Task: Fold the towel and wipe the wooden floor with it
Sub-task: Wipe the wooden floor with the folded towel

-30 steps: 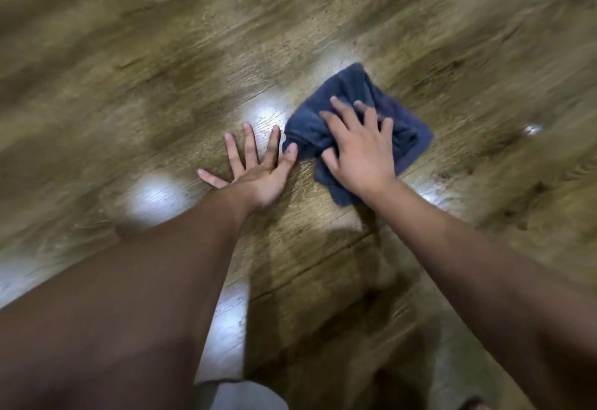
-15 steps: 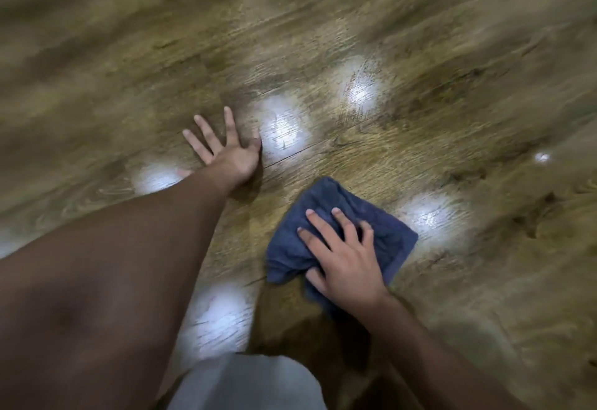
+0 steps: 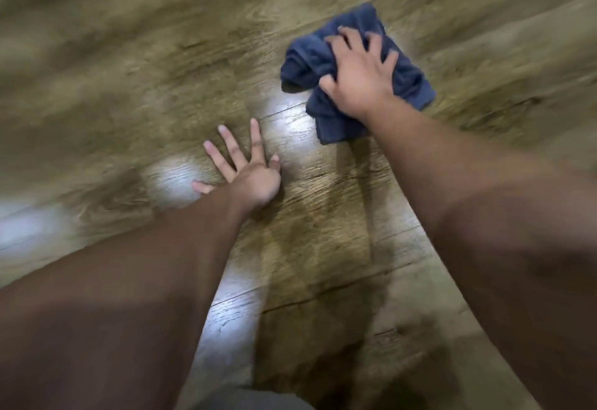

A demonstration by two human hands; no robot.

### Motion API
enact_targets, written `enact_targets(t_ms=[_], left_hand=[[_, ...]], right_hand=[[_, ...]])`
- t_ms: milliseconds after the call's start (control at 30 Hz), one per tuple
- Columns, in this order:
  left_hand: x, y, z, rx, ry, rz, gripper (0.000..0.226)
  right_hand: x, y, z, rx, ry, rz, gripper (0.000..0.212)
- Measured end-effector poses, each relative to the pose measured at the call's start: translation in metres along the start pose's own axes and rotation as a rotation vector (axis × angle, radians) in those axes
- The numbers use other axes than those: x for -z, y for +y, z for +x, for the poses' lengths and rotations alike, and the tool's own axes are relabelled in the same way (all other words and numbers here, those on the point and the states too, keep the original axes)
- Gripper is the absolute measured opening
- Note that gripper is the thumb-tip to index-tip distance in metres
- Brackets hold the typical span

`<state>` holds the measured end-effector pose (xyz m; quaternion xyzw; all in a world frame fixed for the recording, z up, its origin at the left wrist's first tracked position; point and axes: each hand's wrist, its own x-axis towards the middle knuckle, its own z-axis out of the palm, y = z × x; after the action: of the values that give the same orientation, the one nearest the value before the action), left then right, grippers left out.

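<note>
The right hand [image 3: 360, 75], fingers spread and bunching the folded towel [image 3: 405, 78], presses it far right on the wooden floor [image 3: 161, 64], while the left hand [image 3: 248, 170] lies flat, nearer.

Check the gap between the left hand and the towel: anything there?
Only bare wooden floor with a glare patch, in the head view, between left hand and towel.
</note>
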<state>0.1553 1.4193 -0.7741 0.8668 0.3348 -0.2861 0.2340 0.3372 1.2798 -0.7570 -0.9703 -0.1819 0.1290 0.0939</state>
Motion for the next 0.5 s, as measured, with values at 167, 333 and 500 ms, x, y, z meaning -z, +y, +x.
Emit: enact_targets(t_ms=[167,333,500], left_hand=[[0.004,0.002,-0.006,-0.004,-0.021,0.004,0.063],[0.005,0.004,-0.004,-0.012,0.002,0.032,0.071],[0.004,0.005,-0.006,0.010,0.003,-0.002,0.067]], right_hand=[[-0.005,-0.002,-0.020,0.001,0.061,-0.052,0.062],[-0.035,-0.017,-0.135,0.049,0.123,-0.092,0.065],[-0.075,-0.043,-0.238,-0.093,0.089,-0.079,0.065]])
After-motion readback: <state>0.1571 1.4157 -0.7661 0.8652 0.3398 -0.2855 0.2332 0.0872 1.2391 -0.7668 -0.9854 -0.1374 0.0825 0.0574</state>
